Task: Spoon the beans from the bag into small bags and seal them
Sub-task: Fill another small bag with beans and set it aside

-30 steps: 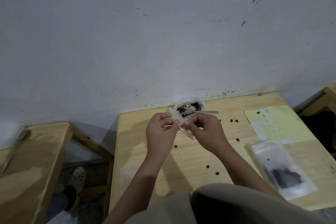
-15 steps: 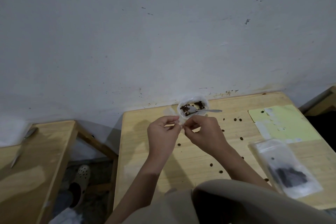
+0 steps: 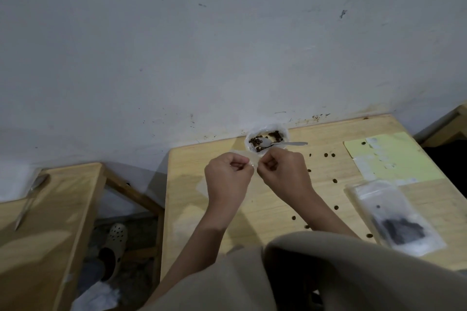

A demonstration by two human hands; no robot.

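Clear small bag (image 3: 249, 159), frame centre: left hand (image 3: 227, 177) and right hand (image 3: 283, 174) pinch its edge, fingers curled. Bean bag (image 3: 267, 139) with spoon (image 3: 283, 143) just behind. Risk: knuckle nudges it, beans scatter over surface (image 3: 192, 209).

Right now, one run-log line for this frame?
step: opening small bag | left hand: pinches bag | right hand: pinches bag | spoon: rests in bean bag | loose beans on table
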